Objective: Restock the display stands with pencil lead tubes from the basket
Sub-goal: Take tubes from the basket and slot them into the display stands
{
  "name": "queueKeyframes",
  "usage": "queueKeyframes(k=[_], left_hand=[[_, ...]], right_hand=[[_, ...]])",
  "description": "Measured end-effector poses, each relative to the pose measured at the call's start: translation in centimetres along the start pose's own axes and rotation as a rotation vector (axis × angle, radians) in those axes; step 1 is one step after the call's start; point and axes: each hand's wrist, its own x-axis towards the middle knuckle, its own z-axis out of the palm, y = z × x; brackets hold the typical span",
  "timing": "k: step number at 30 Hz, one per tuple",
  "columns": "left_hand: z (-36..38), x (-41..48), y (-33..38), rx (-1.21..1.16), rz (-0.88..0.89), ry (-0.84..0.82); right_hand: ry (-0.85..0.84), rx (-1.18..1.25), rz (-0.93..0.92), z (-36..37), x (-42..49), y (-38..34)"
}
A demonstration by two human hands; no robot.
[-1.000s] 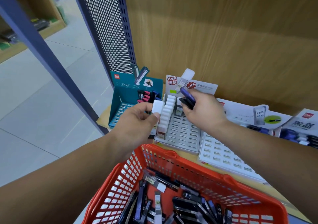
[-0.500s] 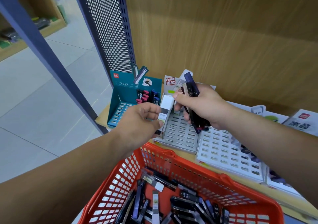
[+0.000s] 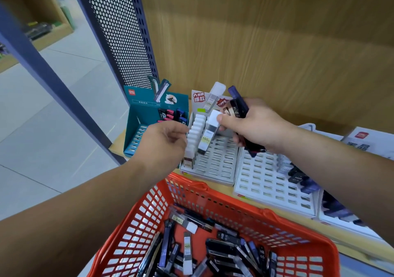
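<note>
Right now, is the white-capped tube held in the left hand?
No, the right hand pinches the white-capped tube at its cap; the left hand holds nothing.

Right hand pinches white-capped tube above grey stand.

The white-capped clear tube you hold reads "100"; behind it the white display card carries red "热销爆款" and "TOPP". A red "deli" logo marks the teal cardboard stand, and "HB 0.5" shows on a black tube in the orange plastic basket.
</note>
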Motion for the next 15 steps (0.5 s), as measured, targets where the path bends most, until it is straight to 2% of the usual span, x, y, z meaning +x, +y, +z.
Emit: queueKeyframes(k=[3,6,12,15], left_hand=[[-0.5,-0.1,-0.5,0.167,0.025,0.015],[-0.6,-0.3,-1.1,0.318,0.007,-0.055],[-0.2,-0.2,-2.3,0.366,0.007,-0.181],[-0.2,-0.2,-2.7,0.342,-0.001,-0.205]], right_hand=[[0.082,-0.073,-0.009,-0.2,0.7,0.7],[0.154,-0.265,-0.084,0.2,1.4,1.5],[0.215,-0.437,-0.166,2.3,1.7,3.5],[0.238,-0.420,-0.198,2.8,2.0,3.8]])
